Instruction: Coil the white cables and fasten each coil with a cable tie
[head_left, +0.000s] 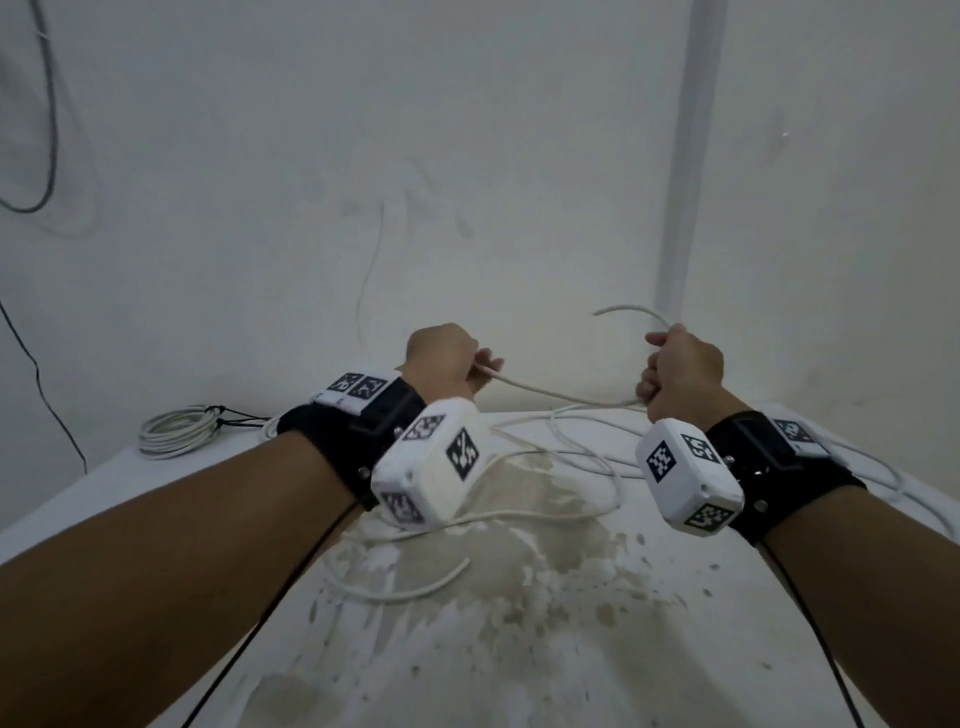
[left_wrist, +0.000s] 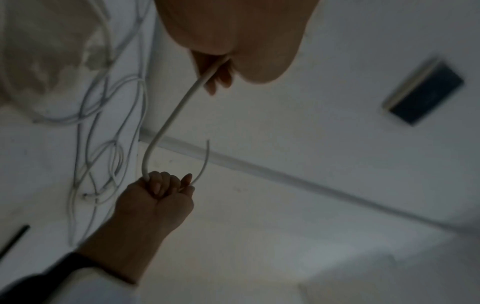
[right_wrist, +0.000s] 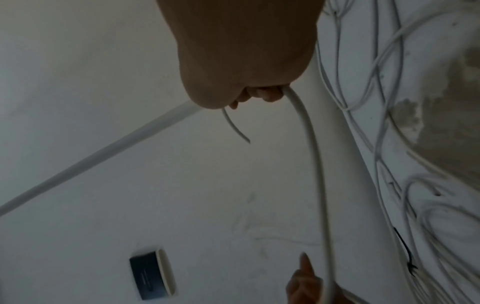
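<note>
Both hands (head_left: 441, 358) (head_left: 680, 369) grip one white cable (head_left: 561, 397).

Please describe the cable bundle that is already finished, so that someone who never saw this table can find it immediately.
Look at the white table with the brownish stain, then go to its far left corner, beyond the left hand. There lies the finished coil, flat in neat round loops. Unlike the loose cable sprawling over the middle, it is bound by a black tie.

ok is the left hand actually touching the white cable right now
Touching. In the left wrist view the white cable emerges from between the curled fingers of the left hand; the head view shows the same hold.
</note>
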